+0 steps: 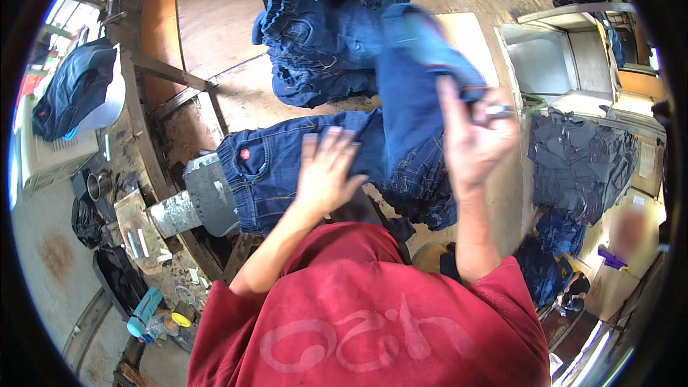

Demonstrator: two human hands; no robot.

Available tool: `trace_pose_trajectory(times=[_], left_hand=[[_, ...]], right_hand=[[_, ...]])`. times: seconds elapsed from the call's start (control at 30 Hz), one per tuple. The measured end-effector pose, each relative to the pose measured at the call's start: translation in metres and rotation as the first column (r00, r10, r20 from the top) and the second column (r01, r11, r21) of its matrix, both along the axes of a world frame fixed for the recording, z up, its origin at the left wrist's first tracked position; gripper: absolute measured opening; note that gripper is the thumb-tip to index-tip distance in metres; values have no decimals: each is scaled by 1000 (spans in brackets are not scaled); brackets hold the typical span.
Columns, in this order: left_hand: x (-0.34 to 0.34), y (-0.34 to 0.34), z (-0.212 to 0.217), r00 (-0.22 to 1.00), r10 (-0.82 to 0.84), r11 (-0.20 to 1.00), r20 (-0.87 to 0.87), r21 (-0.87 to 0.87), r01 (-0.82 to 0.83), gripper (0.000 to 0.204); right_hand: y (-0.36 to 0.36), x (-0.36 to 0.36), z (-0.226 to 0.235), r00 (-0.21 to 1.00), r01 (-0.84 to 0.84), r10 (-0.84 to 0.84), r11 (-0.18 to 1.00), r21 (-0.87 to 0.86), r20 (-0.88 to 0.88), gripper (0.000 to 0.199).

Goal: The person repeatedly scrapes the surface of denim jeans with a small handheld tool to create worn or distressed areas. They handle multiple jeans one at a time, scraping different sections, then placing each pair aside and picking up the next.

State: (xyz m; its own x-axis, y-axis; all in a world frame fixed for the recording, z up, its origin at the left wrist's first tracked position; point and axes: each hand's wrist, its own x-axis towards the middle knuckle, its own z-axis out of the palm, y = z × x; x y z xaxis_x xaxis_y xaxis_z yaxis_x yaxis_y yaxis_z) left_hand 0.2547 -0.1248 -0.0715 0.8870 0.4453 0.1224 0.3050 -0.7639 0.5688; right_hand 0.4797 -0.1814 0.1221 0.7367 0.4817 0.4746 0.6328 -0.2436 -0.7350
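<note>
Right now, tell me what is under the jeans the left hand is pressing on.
Under the jeans a grey padded form sticks out at the waistband end. The left hand lies flat on top. How far the form runs beneath the denim is covered.

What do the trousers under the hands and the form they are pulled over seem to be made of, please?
The trousers look like dark blue denim: matte woven cloth with lighter contrast stitching along the pocket and waistband. The form sticking out of the waistband looks like grey metal, dull and scuffed, though a painted or coated surface cannot be ruled out. The left hand rests flat on the denim.
</note>
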Motion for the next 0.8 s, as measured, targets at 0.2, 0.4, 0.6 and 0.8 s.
trace_pose_trajectory(times=[0.2,0.4,0.6,0.8], left_hand=[[-141,80,5,915,238,967,-325,169,-191,103],[-146,100,59,792,386,913,-473,320,-254,101],[52,79,-12,945,103,994,-309,75,-84,113],[91,128,-60,955,-125,990,-269,29,137,82]], right_hand=[[-75,71,-12,965,106,-224,806,-583,-135,50],[-100,3,-64,965,-124,-91,664,-738,-244,20],[-57,-100,-109,912,-349,179,812,-467,-370,32],[-21,-137,-151,965,-263,236,883,-389,-118,20]])
